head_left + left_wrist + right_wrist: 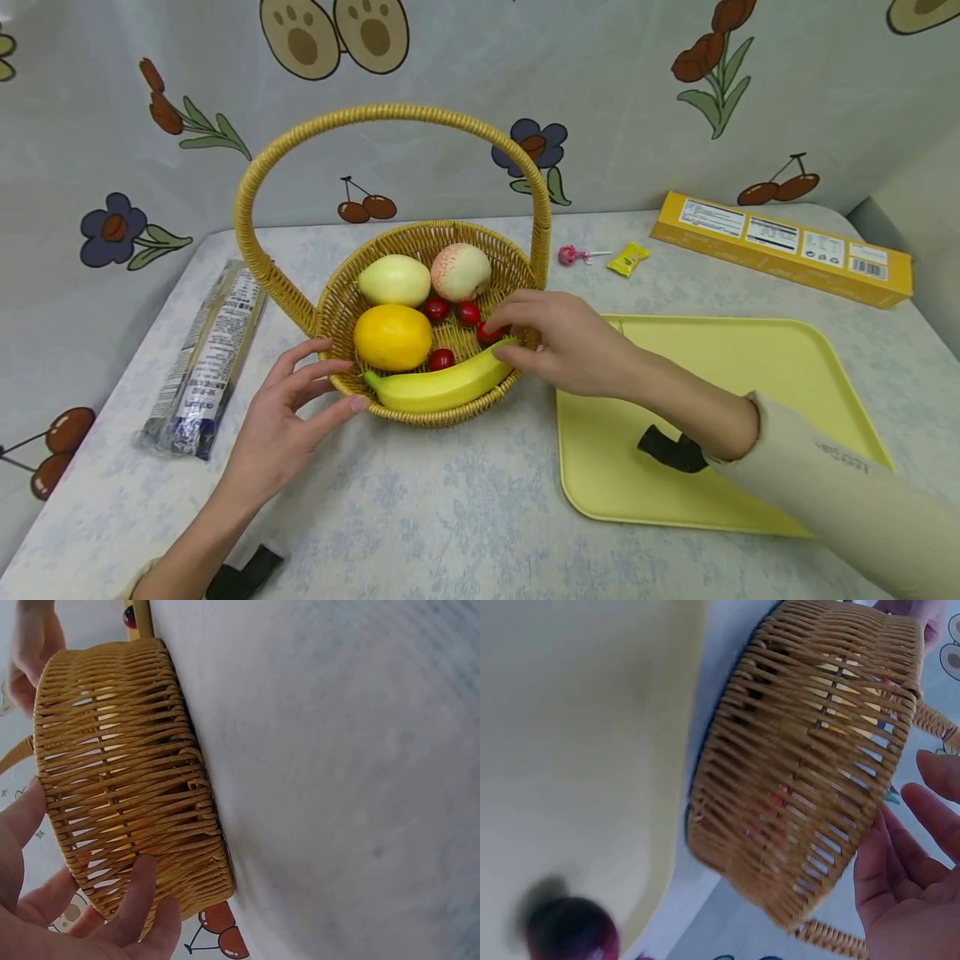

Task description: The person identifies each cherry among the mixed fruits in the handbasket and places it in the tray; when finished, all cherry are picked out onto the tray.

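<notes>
A wicker basket [450, 232] with a tall arched handle stands on the table. Inside lie a banana [442, 385], a round yellow fruit [393, 337], a pale yellow-green fruit [394, 281], a peach [461, 272] and several red cherries [441, 359]. My left hand [288, 417] rests its spread fingers and thumb against the basket's left side. My right hand [566, 342] reaches over the right rim, its loosely bent fingers and thumb close over one cherry [489, 334] beside the banana's tip. Through the weave in the right wrist view, red patches show below the fingertips.
A yellow tray [720, 342] lies to the right, under my right forearm; a dark red round fruit [574, 930] sits on it. Behind are a lollipop [568, 255], a yellow-wrapped candy [628, 259] and a long yellow box [780, 248]. A clear plastic package [206, 367] lies at left.
</notes>
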The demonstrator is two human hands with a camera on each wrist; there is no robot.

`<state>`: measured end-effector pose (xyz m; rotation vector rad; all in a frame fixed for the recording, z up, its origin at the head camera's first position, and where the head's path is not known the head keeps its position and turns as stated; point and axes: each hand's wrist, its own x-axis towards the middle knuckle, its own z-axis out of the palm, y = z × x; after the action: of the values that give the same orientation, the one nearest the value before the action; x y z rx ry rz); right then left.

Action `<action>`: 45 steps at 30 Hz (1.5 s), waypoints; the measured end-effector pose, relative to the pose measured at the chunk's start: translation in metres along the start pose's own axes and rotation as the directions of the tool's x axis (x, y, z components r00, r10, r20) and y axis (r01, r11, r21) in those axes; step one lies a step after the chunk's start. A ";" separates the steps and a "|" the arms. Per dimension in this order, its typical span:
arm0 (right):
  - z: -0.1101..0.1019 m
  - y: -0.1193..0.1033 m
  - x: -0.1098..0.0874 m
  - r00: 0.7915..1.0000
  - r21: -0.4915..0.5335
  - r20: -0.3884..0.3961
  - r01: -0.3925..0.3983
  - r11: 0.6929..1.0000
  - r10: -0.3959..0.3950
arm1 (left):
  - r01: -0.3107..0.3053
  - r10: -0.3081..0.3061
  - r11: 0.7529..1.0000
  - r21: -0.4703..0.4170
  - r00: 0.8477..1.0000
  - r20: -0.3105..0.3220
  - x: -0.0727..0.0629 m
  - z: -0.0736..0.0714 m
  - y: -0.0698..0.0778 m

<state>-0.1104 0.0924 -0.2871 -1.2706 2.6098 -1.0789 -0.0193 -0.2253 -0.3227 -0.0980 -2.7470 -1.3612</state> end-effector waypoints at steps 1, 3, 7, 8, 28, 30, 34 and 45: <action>0.002 -0.001 0.006 1.000 -0.008 0.023 -0.006 1.000 0.006 | 0.001 -0.001 1.000 0.000 1.000 -0.001 0.000 0.000 0.000; 0.007 -0.001 0.017 0.997 -0.018 0.071 -0.019 1.000 0.020 | 0.000 0.000 1.000 0.001 1.000 -0.003 0.000 0.000 0.000; 0.016 0.002 0.039 0.983 -0.021 0.170 -0.063 0.998 0.066 | -0.003 0.003 1.000 -0.004 1.000 0.002 0.000 0.001 0.000; 0.018 0.003 0.044 0.977 -0.026 0.196 -0.078 0.997 0.081 | -0.004 0.004 1.000 -0.002 1.000 0.004 0.001 0.001 0.000; 0.048 0.010 0.088 0.870 -0.166 0.379 -0.272 0.948 0.316 | -0.025 0.025 1.000 0.004 1.000 -0.002 0.000 -0.001 -0.001; 0.049 0.010 0.088 0.872 -0.165 0.374 -0.272 0.948 0.316 | -0.027 0.027 1.000 0.008 1.000 0.000 0.000 -0.001 -0.001; 0.048 0.010 0.087 0.876 -0.147 0.378 -0.263 0.953 0.300 | -0.032 0.032 0.999 0.012 0.999 -0.002 0.000 0.000 -0.002; 0.041 0.010 0.081 0.898 -0.040 0.377 -0.229 0.973 0.227 | -0.031 0.031 0.999 -0.026 1.000 -0.003 -0.001 0.001 0.000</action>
<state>-0.1574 0.0156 -0.3041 -1.0155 2.3804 -0.7153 -0.0179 -0.2250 -0.3235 -0.1397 -2.7142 -1.3880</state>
